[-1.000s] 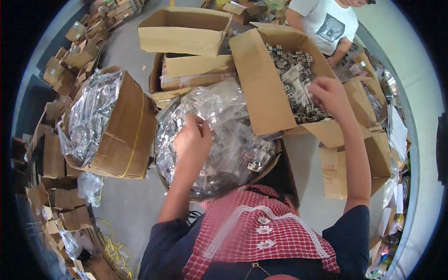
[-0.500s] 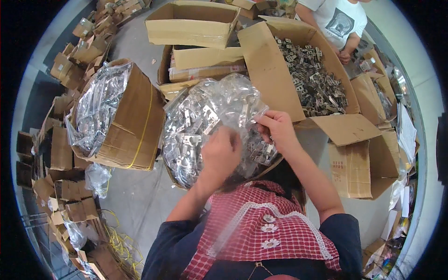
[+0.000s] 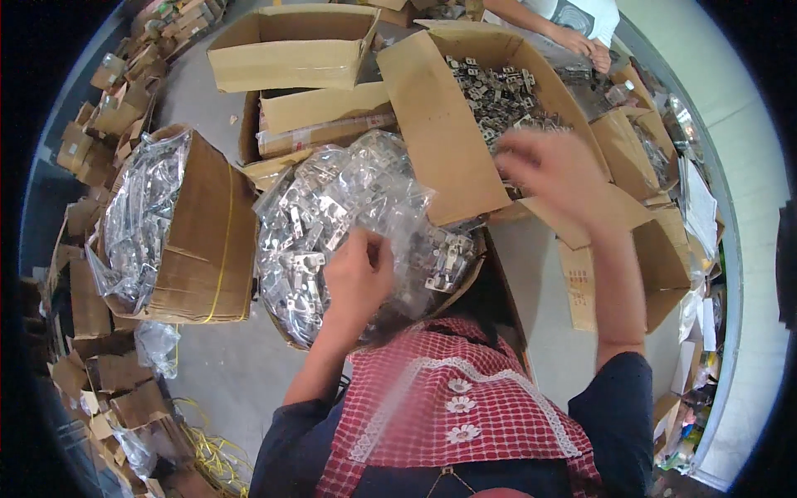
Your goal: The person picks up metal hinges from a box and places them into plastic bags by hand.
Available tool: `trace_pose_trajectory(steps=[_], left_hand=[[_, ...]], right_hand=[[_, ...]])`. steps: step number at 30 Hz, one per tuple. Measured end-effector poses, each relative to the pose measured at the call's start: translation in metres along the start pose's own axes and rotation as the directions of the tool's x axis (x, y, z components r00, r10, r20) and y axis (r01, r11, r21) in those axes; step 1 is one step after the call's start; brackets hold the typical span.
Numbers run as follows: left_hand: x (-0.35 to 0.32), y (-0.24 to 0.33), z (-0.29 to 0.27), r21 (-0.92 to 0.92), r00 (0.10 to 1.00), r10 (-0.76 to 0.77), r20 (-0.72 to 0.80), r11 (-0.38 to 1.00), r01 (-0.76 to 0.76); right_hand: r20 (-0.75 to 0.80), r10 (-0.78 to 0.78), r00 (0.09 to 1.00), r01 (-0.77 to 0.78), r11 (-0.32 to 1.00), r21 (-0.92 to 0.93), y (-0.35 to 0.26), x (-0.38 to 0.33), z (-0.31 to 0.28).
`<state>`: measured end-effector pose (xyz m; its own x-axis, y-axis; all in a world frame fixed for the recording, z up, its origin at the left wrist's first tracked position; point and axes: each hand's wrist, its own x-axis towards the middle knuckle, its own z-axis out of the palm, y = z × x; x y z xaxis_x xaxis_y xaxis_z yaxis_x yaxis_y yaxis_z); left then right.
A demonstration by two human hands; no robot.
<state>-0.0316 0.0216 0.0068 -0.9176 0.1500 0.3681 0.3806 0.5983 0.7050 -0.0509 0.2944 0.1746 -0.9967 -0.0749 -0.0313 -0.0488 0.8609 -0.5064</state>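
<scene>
My left hand (image 3: 359, 270) is closed, its fingers curled at the edge of a clear plastic bag (image 3: 390, 195). Shiny metal hinges (image 3: 311, 270) show through the plastic, heaped in a carton right in front of me. My right hand (image 3: 552, 170) is off the bag and over the near side of a big cardboard box (image 3: 440, 124). That box holds a pile of loose metal hinges (image 3: 498, 100). Motion smears the right fingers, so whether they grip anything is unclear.
Left stands a tall carton (image 3: 203, 241) of bagged metal parts, tied with yellow strap. Cartons (image 3: 290, 66) sit behind the heap, and an open-flapped box (image 3: 660, 266) at right. Across the big box, another person's hands (image 3: 589, 50) rest near its far edge. Yellow straps (image 3: 212, 448) litter the floor.
My right hand has let go of the bag and moved right and away, to the box of loose hinges. The left hand stays at the bag. The whole view has shifted slightly.
</scene>
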Motion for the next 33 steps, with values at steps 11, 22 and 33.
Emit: trace_pose_trajectory(steps=[11,22,33], left_hand=[[-0.002,0.001,-0.004,0.009,0.998,0.061,-0.003,0.998,-0.060],[-0.007,0.011,-0.009,0.016,0.998,-0.065,-0.009,0.998,0.065],[-0.020,0.012,0.003,0.045,0.998,-0.057,-0.036,0.997,0.059]], right_hand=[[0.061,0.194,0.979,-0.051,0.526,-0.849,0.152,0.032,0.015],[-0.087,0.217,0.972,-0.126,0.798,0.590,0.001,-0.045,0.023],[-0.169,0.492,0.854,-0.042,0.388,0.921,-0.004,-0.057,0.151]])
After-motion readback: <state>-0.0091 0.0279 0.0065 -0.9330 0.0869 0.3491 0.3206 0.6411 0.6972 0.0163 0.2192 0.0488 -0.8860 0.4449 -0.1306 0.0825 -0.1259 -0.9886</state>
